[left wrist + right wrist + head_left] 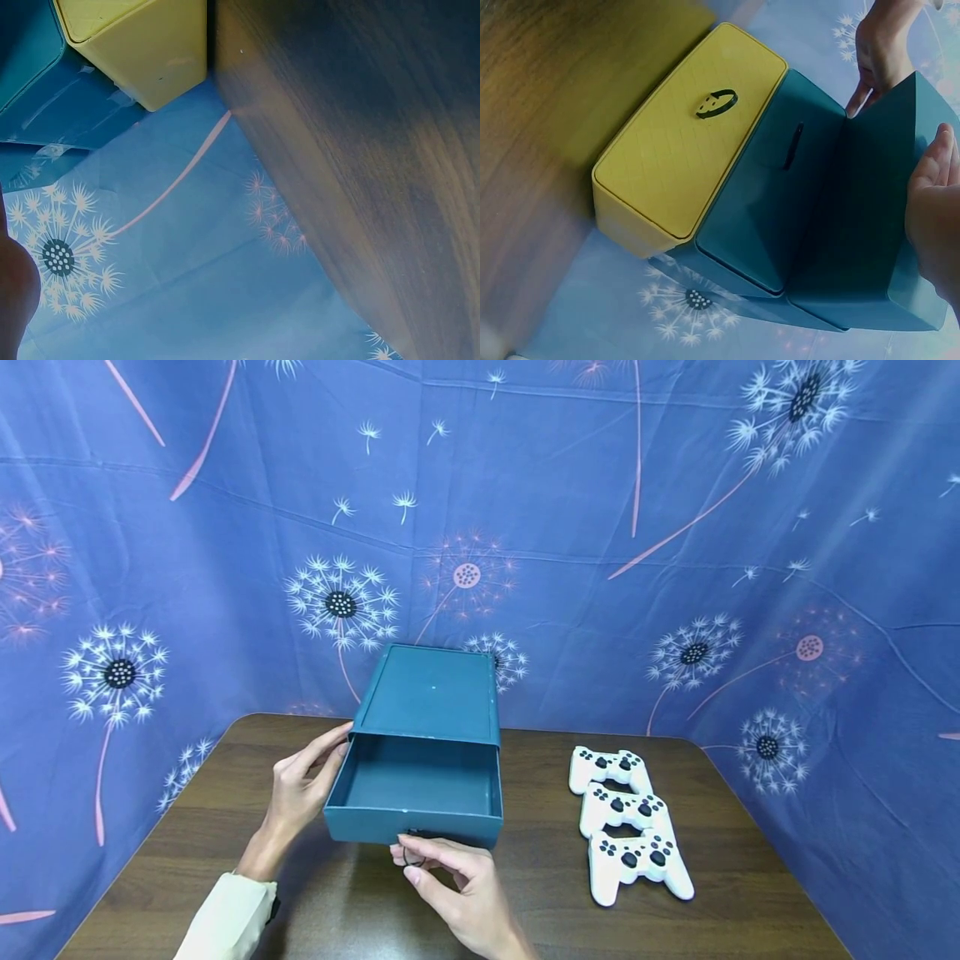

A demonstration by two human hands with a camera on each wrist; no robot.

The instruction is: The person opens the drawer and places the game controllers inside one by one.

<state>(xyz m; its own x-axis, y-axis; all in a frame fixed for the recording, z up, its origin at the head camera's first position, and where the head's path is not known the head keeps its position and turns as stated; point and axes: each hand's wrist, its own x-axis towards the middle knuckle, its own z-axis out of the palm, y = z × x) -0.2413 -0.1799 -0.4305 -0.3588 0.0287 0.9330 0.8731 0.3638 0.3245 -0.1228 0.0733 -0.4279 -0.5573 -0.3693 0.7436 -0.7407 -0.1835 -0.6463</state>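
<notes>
A teal drawer cabinet [435,693] stands on the table with its top drawer [367,824] pulled well out; the bare inside shows. My right hand [468,885] is at the drawer front and pinches its dark ring pull [412,858] between thumb and fingers. On the cabinet's left side, by the drawer opening, rest the extended fingers of my left hand [300,785]. Under the open drawer, the right wrist view shows a teal drawer [757,195] and a yellow drawer [682,142], both closed, each with a black loop pull.
Three white game controllers [637,866] lie in an overlapping row on the table's right side. The brown wooden table [540,893] ends at a blue dandelion-print cloth [555,635] behind and along both sides.
</notes>
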